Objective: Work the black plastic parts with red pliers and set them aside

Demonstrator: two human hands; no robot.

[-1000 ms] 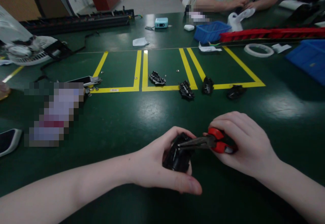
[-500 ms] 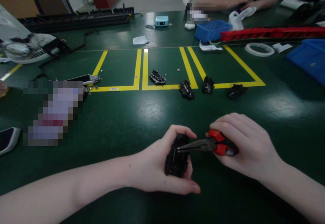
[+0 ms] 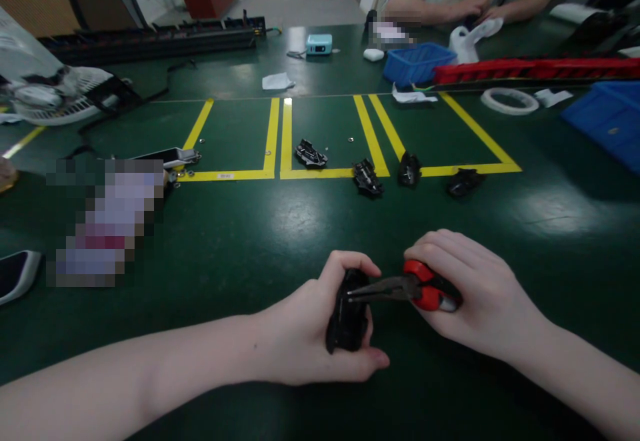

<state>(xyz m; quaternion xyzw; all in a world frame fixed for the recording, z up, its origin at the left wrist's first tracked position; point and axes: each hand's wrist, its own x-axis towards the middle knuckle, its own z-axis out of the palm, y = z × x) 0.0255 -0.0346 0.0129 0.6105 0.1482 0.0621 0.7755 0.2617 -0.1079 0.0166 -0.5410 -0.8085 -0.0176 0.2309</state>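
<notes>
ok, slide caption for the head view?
Left hand holds a black part while the right hand holds red-handled pliers to it.

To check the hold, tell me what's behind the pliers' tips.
The black plastic part in the left hand; the spot the needle-nose pliers cover and the part's far side cannot be seen.

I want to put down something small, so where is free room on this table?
Bare table lies between the left hand and the yellow tape beyond it, and between the right hand and the rightmost blue bin. Crowded: around the four loose black parts.
</notes>
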